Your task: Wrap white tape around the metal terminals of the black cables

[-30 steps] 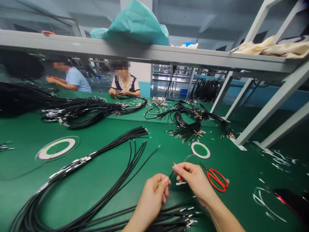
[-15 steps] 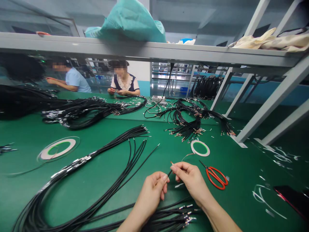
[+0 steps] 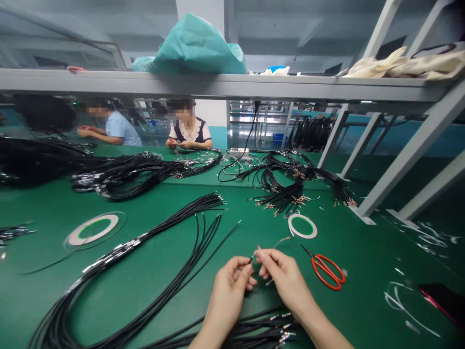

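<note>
Thin, bendy black cable (image 3: 250,261): left hand (image 3: 231,282) pinches it, right hand (image 3: 285,275) pinches by its end, can't tell on what.

Factory workshop, green workbench (image 3: 119,286), black cable bundles (image 3: 196,203), grey shelf (image 3: 218,86), co-workers (image 3: 191,133) beyond

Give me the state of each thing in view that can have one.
Left hand: closed on a black cable
Right hand: fingers bent beside the cable's end, grip unclear
Scissors: lying on the table, unheld
Reel near scissors: flat, strip partly unwound
Far-left reel: flat
Long cable bundle: bent in a curve
Teal bag: slumped
</note>
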The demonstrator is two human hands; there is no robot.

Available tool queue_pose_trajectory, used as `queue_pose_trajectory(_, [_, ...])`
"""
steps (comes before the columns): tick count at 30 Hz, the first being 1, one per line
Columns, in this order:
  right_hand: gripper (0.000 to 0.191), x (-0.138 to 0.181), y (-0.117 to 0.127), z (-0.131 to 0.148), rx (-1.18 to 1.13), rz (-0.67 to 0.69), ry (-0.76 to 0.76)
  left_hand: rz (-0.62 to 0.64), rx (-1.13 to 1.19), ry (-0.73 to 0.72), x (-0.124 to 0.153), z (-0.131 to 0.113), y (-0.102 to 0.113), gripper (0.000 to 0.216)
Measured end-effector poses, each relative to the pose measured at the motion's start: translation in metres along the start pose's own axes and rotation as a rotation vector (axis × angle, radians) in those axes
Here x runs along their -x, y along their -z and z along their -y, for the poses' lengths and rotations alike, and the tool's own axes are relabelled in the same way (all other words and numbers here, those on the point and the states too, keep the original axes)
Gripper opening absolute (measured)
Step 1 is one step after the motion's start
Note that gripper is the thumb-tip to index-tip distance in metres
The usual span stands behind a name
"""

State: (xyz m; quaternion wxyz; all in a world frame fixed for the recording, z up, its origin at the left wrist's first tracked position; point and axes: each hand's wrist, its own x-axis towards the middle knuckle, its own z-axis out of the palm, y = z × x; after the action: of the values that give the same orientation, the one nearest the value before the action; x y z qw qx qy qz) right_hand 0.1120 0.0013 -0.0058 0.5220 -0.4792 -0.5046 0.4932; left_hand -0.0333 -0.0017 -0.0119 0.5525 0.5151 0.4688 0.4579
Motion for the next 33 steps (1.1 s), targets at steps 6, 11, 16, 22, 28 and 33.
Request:
queue_pose_trajectory(6, [0.032, 0.010, 0.006, 0.022, -0.013, -0.060, 0.059, -0.068, 0.057, 0.039, 0.002, -0.004, -0.001, 0.033])
queue_pose_trajectory(11, [0.034, 0.012, 0.003, 0.018, -0.062, -0.043, -0.038, -0.114, 0.079, 0.000, 0.004, -0.003, -0.002, 0.028])
queue_pose_trajectory(16, [0.030, 0.016, -0.001, 0.008, -0.134, -0.140, -0.085, -0.203, -0.019, -0.023, 0.004, -0.002, -0.002, 0.025])
queue_pose_trajectory(22, [0.033, 0.019, -0.007, 0.009, -0.217, -0.105, -0.202, -0.224, -0.193, -0.099, 0.009, -0.005, -0.004, 0.020])
queue_pose_trajectory(28, [0.032, 0.017, -0.005, 0.011, -0.206, -0.071, -0.196, -0.203, -0.312, -0.177, 0.013, -0.007, -0.006, 0.014])
queue_pose_trajectory(33, [0.029, 0.015, -0.003, 0.017, -0.209, -0.044, -0.222, -0.188, -0.366, -0.255, 0.015, -0.006, -0.006, 0.013])
